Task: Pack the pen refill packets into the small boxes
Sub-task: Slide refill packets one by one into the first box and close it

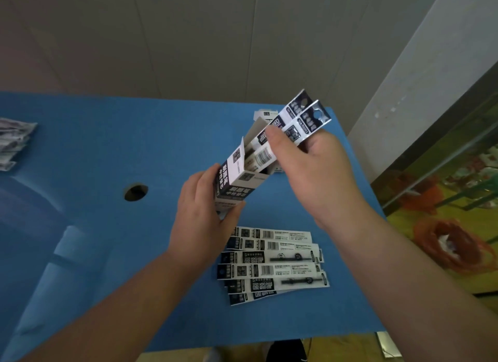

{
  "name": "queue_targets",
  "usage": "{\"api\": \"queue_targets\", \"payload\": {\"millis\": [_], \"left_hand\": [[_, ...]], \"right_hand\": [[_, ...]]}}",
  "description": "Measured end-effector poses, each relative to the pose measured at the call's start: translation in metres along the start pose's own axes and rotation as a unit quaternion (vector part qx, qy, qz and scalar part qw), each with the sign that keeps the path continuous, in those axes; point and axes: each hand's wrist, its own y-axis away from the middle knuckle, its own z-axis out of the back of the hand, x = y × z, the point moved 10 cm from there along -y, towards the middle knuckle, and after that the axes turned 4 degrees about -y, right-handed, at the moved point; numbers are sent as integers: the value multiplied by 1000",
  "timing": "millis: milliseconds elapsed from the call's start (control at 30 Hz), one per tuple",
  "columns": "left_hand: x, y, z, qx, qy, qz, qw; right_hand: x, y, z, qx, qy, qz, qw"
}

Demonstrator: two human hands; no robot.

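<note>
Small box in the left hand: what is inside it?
The small box holds refill packets being slid in by the right hand; their tops stick out. Their lower ends are hidden by the box walls.

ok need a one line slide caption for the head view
Left hand steadies a small navy-and-white cardboard box while the right hand slides long printed refill packets into it over a blue table.

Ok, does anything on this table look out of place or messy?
Nothing is damaged or spilled. The loose packets near the front edge lie fanned unevenly, not squared up, and a round hole cuts through the blue table.
</note>
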Motion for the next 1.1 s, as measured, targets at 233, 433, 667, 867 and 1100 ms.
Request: {"api": "queue_targets", "payload": {"millis": [233, 433, 667, 867, 1100], "left_hand": [[-5, 2, -3, 0, -12, -28, 1000], [-2, 2, -2, -1, -9, -16, 1000], [-7, 3, -6, 5, -13, -35, 999], [-5, 0, -4, 1, -19, -45, 999], [-10, -1, -5, 0, -16, -62, 998]], "right_hand": [[-2, 0, -16, -12, 56, 8, 998], [2, -3, -10, -3, 42, 20, 999], [-5, -7, -28, 49, 87, 7, 995], [-12, -12, -23, 136, 87, -53, 985], [-20, -15, -29, 152, 110, -67, 980]]}}
